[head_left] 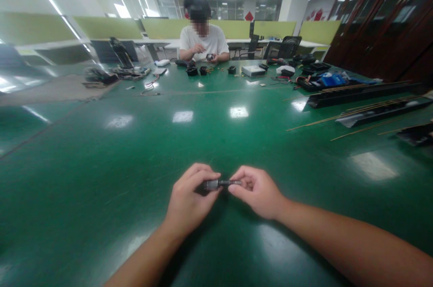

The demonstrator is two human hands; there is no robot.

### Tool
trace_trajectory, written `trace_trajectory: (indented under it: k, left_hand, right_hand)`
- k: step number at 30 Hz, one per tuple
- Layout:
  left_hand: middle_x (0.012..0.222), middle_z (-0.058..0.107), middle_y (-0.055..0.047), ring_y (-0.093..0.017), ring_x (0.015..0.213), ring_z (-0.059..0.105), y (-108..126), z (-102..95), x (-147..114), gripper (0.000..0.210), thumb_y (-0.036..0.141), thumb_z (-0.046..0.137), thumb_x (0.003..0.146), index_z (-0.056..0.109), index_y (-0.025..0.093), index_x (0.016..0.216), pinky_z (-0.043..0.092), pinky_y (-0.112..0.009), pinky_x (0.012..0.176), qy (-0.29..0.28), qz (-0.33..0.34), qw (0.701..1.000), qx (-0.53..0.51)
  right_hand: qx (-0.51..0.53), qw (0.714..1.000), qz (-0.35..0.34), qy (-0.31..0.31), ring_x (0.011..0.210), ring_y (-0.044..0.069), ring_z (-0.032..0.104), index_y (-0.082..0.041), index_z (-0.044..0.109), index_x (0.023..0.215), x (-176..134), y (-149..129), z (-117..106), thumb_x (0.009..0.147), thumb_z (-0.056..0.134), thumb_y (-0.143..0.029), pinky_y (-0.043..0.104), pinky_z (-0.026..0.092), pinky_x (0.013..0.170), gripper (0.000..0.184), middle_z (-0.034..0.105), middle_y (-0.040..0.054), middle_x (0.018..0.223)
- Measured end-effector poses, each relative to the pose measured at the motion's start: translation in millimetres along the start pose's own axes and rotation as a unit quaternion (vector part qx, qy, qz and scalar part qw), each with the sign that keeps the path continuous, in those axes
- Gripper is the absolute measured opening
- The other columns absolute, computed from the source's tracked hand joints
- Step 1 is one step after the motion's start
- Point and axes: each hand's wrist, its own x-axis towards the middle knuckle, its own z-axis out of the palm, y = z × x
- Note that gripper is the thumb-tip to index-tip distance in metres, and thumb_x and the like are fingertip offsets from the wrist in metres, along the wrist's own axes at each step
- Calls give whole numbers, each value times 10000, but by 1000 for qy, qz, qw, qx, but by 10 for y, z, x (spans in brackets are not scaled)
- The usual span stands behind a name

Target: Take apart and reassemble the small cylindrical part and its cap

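Observation:
Just above the green table (142, 156), both of my hands meet at a small grey-and-black cylindrical part (212, 184) with a thin dark shaft (224, 183). My left hand (189, 197) is closed around the thicker grey body, thumb below and fingers above. The far end of the shaft is pinched between the thumb and fingertips of my right hand (259, 191). The part lies level, pointing from one hand to the other. My fingers cover both of its ends, so I cannot tell its exact kind or whether it is one piece or two.
Across the table a person in a white shirt (206, 40) handles a small dark object. Black parts (192, 71) and a white box (253, 70) stand at the far edge. On the right lie dark metal channels (358, 94) and thin rods (311, 124).

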Motion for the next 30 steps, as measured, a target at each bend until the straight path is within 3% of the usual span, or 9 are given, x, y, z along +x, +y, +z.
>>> trace_trajectory:
  k: [30]
  left_hand:
    - [937,667,-41,-149,852,644,-18,-47,22,128,155,711,808,715,202,928,508,-237,750,14,-5,1000,15]
  right_hand:
    - [-47,998,-7,27,492,82,383,-156,645,811,1,-15,-19,813,696,-276,211,273,484,131,463,-70,550]
